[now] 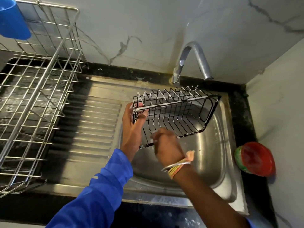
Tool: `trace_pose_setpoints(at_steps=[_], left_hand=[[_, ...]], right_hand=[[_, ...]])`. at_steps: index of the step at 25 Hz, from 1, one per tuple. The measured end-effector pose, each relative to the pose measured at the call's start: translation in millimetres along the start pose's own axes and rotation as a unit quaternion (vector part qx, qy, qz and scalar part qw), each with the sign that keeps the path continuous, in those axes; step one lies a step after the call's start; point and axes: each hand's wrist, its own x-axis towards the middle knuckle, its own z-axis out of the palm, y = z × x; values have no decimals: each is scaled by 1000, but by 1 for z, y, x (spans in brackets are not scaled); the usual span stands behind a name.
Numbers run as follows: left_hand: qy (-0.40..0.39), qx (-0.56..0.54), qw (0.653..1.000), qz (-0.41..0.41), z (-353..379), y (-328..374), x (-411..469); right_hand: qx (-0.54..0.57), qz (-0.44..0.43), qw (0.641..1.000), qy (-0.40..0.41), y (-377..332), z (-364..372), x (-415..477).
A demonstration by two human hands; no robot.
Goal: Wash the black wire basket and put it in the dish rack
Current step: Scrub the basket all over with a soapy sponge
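Well, blurry right hand [166, 143] at basket [172, 103]

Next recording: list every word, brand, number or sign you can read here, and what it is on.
No text can be read in this frame.
Round tub with red lid and green side: any print is too blurred to read.
Blue sleeve: a small white mark, too small to read.
Black wire basket: no lettering seen.
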Motion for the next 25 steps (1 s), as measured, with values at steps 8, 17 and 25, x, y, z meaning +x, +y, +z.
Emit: trace_pose_setpoints(at_steps=[8, 17, 25], left_hand=[[-10, -11, 1000, -6, -5, -2, -4], [-28, 15, 999, -4, -10, 3, -7], [-49, 30, 998, 4, -8, 1, -9]], right_hand=[[4, 141, 987, 77, 57, -40, 33], [37, 151, 984, 83, 73, -44, 38], [-8, 98, 995, 21, 60, -34, 44]])
